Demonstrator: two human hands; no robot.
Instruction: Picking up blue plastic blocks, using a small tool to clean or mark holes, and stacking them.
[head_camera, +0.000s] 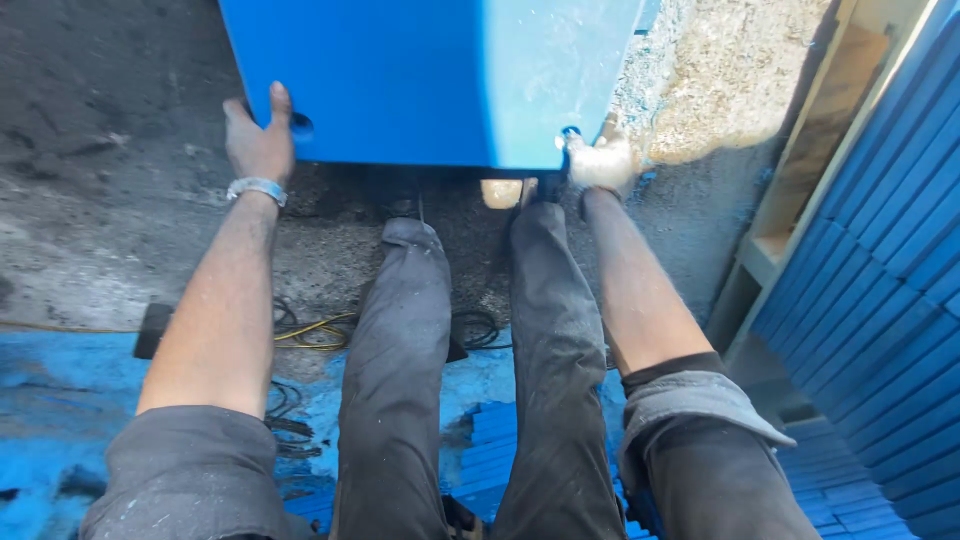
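Left hand: the left hand (258, 140) grips the near left bottom corner of the large bright blue box-shaped container (430, 75); the thumb lies up against the blue face, while the other fingers curl under the edge and are hidden.
Right hand: the right hand (600, 162), dusted pale with powder and lit by sun, clasps the near right bottom corner of the same container; its fingers are closed on the edge beside a small round hole, though how far they wrap cannot be told.
Blue container: it fills the far middle of the view, its lower edge raised just above the ground, one face in shade and the right face catching sunlight.
Wrist: a silver metal bracelet (257, 187) circles the left wrist just below the hand.
Clothing: dark grey dusty trousers (470, 370) cover both legs, which stretch from the near edge toward the container; grey sleeves are rolled above the elbows.
Ground: rough grey gritty floor (90, 210) lies to the left, with blue powder staining the near left part.
Cables: a tangle of black and yellow cables (310, 330) lies on the floor between the left arm and the left leg.
Right side: stacked blue slats (880, 260) stand at the right, leaning by a pale wooden frame (800, 170).
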